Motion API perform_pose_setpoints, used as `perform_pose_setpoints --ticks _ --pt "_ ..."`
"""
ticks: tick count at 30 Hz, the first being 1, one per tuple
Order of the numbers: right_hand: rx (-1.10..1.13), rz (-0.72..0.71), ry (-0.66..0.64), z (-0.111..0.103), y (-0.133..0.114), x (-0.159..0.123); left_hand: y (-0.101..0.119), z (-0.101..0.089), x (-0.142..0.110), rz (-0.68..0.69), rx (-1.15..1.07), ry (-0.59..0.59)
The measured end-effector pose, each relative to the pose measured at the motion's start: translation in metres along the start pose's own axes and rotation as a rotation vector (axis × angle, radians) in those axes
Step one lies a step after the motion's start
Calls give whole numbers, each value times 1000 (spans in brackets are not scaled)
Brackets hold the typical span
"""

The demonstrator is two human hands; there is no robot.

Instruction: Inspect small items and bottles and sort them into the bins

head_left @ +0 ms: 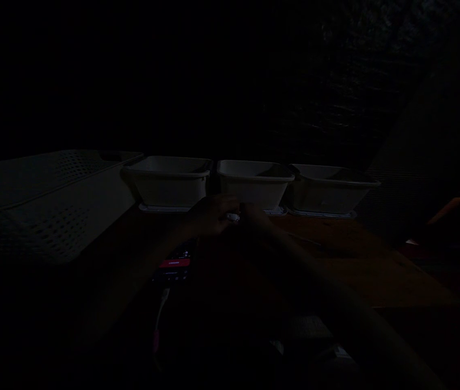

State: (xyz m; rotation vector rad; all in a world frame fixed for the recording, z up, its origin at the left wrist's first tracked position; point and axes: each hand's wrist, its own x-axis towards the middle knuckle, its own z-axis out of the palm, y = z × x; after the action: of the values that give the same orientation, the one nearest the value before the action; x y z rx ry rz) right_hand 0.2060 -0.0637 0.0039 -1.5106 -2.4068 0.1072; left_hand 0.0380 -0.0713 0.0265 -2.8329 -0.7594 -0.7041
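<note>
No legible text anywhere; frame's very dark. Only candidate is the lit phone screen. Red band across it carries one short line of pale lettering, centred: too small and blurred to read, can't call letters or digits. Below that, a thin fainter line of what looks like text, also unreadable. Along the screen's bottom edge, a row of tiny pale icons, shapes not resolvable. Just above the band, near its right end, a small pale mark, meaning unclear. Small white item by the left hand: blurred, any print on it can't be made out.
</note>
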Motion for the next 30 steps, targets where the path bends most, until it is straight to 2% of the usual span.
perform_pose_setpoints --ticks 4,7,11,14,16,20,23,30 --pt "34 -51 48 -1 9 0 2 5 0 8 99 -2" --pt "104 -138 150 -3 16 0 1 5 0 -17 151 51" --pt "159 -178 246 -11 22 -2 0 2 0 -166 172 158" --pt "152 -175 289 -15 24 -4 0 2 -1 -275 126 182" --pt "123 -160 308 -15 24 -4 1 2 -1 -300 103 180" --pt "31 -136 278 -14 22 -4 3 1 -1 -280 114 135" --pt "-33 -66 242 -16 17 -6 2 1 -2 -274 85 115" --pt "-44 -1 265 -24 10 -10 -4 4 -3 -283 39 171"
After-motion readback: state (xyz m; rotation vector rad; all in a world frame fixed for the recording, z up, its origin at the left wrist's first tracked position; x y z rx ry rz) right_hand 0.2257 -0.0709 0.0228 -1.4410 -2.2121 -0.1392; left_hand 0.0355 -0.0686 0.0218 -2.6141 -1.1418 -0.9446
